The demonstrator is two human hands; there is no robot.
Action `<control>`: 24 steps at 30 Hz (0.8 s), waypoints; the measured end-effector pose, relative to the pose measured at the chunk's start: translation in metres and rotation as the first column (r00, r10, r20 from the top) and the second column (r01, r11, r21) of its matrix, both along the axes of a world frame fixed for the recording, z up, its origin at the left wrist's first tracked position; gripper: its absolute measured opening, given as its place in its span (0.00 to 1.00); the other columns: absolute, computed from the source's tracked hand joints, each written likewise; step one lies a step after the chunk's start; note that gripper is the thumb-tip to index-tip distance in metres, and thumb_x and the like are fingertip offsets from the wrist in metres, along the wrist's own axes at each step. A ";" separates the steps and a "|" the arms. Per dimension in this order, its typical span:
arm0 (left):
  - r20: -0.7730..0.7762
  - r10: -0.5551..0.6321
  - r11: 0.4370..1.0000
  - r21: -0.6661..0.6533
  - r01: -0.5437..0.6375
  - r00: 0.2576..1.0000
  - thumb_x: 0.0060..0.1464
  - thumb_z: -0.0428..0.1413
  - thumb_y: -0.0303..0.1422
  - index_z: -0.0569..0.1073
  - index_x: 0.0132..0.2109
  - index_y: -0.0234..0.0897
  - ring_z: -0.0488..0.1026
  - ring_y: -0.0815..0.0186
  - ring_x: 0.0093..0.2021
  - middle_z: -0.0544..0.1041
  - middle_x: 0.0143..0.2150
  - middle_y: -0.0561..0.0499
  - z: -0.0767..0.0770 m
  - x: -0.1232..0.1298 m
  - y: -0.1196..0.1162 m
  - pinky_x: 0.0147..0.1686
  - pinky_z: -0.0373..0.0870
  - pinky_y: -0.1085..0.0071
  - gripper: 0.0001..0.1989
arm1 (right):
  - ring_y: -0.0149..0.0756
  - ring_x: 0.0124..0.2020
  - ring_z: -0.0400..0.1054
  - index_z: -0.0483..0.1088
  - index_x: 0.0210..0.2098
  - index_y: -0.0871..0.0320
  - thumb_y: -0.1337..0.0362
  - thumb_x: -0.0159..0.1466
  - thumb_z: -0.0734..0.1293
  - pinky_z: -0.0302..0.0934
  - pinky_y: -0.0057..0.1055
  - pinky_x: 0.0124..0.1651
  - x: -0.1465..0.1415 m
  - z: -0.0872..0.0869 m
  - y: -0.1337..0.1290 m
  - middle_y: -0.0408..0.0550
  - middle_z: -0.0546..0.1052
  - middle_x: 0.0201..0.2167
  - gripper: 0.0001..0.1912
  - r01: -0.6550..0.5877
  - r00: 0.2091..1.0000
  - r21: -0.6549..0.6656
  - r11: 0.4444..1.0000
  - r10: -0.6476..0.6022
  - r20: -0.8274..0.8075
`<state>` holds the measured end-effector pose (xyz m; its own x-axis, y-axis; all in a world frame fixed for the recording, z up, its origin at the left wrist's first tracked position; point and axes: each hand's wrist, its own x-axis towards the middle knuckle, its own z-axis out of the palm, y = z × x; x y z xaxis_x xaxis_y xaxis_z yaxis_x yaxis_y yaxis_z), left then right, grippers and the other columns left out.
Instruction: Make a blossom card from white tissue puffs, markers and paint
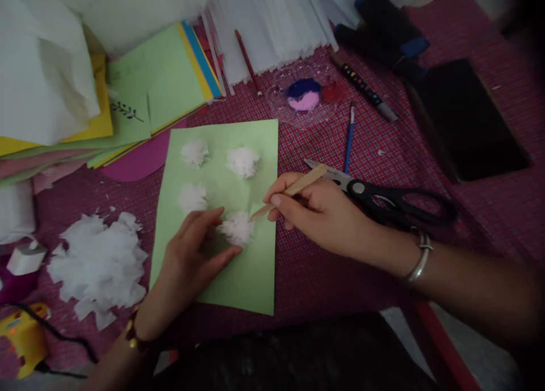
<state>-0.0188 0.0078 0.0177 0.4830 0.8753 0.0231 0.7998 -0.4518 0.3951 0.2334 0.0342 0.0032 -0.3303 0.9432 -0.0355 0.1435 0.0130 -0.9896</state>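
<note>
My right hand (323, 212) is closed on a wooden craft stick (305, 181), its lower tip at the edge of a white paper tuft (237, 230). My left hand (189, 253) is parted, thumb and fingers about that tuft, lower right of four on a light green sheet (238, 280). Black-handled scissors (378, 195) lie just beyond my right hand; white paper pieces (100, 266) are heaped left of the sheet.

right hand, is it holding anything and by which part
The right hand pinches a wooden stick between its middle and the end by a white tuft.
</note>
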 end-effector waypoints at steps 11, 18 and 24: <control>0.042 0.015 0.999 -0.032 -0.014 0.999 0.58 0.60 0.35 0.69 0.54 0.41 0.73 0.63 0.41 0.71 0.43 0.48 -0.012 0.006 0.001 0.39 0.75 0.66 0.17 | 0.25 0.20 0.67 0.69 0.35 0.58 0.64 0.68 0.60 0.60 0.25 0.24 -0.005 0.000 -0.003 0.43 0.77 0.29 0.08 -0.033 0.992 -0.261 0.965 0.000 -0.125; 0.041 0.030 0.999 -0.036 -0.028 0.999 0.57 0.60 0.35 0.69 0.54 0.40 0.73 0.63 0.41 0.70 0.43 0.49 -0.012 0.008 -0.001 0.40 0.75 0.67 0.18 | 0.24 0.20 0.67 0.70 0.36 0.59 0.64 0.68 0.60 0.61 0.24 0.24 -0.008 0.001 -0.004 0.44 0.78 0.32 0.09 -0.036 0.996 -0.225 0.974 0.018 -0.084; 0.024 0.007 1.000 -0.010 -0.007 1.000 0.57 0.60 0.37 0.67 0.56 0.39 0.72 0.61 0.44 0.70 0.45 0.47 -0.013 0.004 -0.002 0.43 0.74 0.65 0.22 | 0.23 0.20 0.68 0.69 0.35 0.59 0.61 0.68 0.61 0.58 0.21 0.20 -0.004 0.004 -0.001 0.45 0.78 0.30 0.10 -0.039 0.992 -0.291 0.956 0.002 -0.125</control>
<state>-0.0148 0.0057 0.0042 0.4765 0.8788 0.0264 0.7930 -0.4425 0.4188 0.2295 0.0334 0.0073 -0.3685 0.8905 -0.2667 0.0243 -0.2775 -0.9604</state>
